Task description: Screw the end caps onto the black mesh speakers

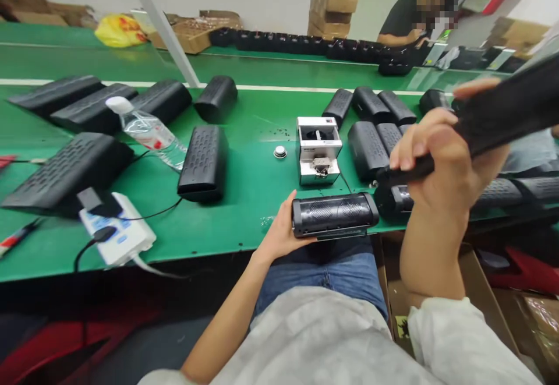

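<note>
My left hand (282, 230) grips the left end of a black speaker-like housing (334, 215) with a perforated grille, lying at the table's front edge. Raised at the right, my right hand (449, 146) is wrapped round a long black electric screwdriver (510, 108). Its narrow end points left and down, near the housing's right end but apart from it in view. Just behind the housing stands a silver screw feeder (319, 151). A small round metal dish (280, 152) sits left of the feeder.
Black housings (203, 163) stand on the green table (248, 210) to both sides. At left are a plastic bottle (152, 134), a white power strip (117, 230) and a marker (17, 238). A co-worker (402, 21) sits beyond a row of dark units; an open carton (480, 280) is below right.
</note>
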`<state>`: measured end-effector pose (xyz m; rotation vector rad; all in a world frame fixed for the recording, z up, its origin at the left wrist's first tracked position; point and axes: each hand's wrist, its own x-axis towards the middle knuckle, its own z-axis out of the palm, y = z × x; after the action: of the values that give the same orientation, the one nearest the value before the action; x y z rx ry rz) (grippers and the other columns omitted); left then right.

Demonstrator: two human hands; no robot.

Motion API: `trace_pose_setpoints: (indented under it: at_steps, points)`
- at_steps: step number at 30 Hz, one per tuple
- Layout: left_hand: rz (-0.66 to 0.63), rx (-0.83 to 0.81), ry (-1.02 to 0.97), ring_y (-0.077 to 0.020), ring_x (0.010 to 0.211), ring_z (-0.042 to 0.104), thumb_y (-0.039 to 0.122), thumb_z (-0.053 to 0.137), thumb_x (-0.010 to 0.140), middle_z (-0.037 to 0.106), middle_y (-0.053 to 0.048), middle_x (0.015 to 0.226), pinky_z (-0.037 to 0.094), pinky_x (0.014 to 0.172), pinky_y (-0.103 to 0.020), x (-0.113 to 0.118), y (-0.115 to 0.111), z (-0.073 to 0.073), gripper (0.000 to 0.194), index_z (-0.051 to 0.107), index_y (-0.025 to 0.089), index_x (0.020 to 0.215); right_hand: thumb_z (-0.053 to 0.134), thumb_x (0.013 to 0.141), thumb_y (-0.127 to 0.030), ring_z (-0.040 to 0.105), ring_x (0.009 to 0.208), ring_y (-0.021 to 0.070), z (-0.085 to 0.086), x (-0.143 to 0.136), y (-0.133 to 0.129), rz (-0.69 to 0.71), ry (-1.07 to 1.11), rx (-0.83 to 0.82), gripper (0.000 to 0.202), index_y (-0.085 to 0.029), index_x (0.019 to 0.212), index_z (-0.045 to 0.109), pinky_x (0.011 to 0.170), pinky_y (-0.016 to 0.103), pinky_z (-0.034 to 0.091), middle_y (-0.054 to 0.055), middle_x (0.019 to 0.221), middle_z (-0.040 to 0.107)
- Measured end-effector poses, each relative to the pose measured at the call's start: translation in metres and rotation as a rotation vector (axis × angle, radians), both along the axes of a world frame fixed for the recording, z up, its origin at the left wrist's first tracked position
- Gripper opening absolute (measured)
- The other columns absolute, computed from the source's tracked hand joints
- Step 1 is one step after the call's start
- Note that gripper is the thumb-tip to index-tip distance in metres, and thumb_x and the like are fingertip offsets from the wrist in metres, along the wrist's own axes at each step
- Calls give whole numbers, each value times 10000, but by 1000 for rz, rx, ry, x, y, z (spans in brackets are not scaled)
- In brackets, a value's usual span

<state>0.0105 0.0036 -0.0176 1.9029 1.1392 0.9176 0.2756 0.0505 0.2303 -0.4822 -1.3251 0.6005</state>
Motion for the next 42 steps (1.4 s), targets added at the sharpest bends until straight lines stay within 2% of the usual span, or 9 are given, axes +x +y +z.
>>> trace_pose_setpoints:
  at_steps: [3,8,14,20,25,28,33,37,42]
  points:
    - [-6,8,-9,-451,1660,525,489,1070,786,472,-212,1768,466,1384,-647,2,-1,2,1477,84,312,1870,930,966,-401,489,494,105,-5,-20,47,-90,6,65,395,-295,1169,608,479,299,444,-103,675,529]
    - [-16,21,-18,-444,1695,486,478,1060,805,427,-208,1815,453,1398,-639,1,-3,4,1454,83,322,1870,926,940,-618,455,455,82,-36,-45,113,-121,37,152,528,-281,1147,576,443,288,424,-105,705,482]
    - [-24,11,-29,-456,1705,464,507,1055,807,431,-213,1812,439,1405,-653,2,-3,4,1446,94,316,1870,832,1017,-618,488,498,81,-59,-53,136,-202,-154,49,492,-297,1274,561,474,264,432,-82,755,529]
    - [-20,6,-22,-459,1656,519,471,1069,789,444,-212,1791,467,1377,-673,2,-2,5,1469,84,324,1870,804,1025,-610,482,471,65,-71,-58,146,-203,-151,26,479,-284,1275,558,471,236,422,-74,797,584]
    - [-6,-8,-7,-452,1621,560,459,1068,786,494,-204,1746,497,1354,-663,1,-2,7,1470,84,326,1870,863,968,-568,473,426,82,-61,-47,115,-141,-89,-21,471,-277,1215,588,445,233,414,-117,662,499]
    - [-5,-11,2,-450,1638,549,453,1072,775,507,-203,1742,490,1362,-645,1,0,5,1484,76,323,1867,882,923,-410,457,424,90,-34,-23,71,-134,-10,-23,412,-284,1198,601,415,250,393,-119,640,515]
    - [4,-22,19,-460,1659,529,490,1051,791,459,-220,1792,470,1372,-642,-1,4,-1,1468,66,314,1865,700,901,-164,402,439,89,7,25,-18,-278,74,-14,281,-268,1160,663,410,250,360,-106,624,469]
    - [16,-60,27,-457,1587,600,527,1059,774,511,-222,1746,510,1332,-642,-3,5,-1,1489,73,305,1869,679,942,-164,437,489,86,5,45,-56,-375,28,-90,253,-305,1149,717,463,248,403,-74,668,477]
    - [23,-98,33,-440,1529,646,600,1038,780,567,-217,1687,502,1328,-650,-3,6,0,1507,46,279,1867,812,879,-244,370,418,90,-11,56,-55,-353,46,-88,310,-285,1156,678,409,256,366,-114,601,496]
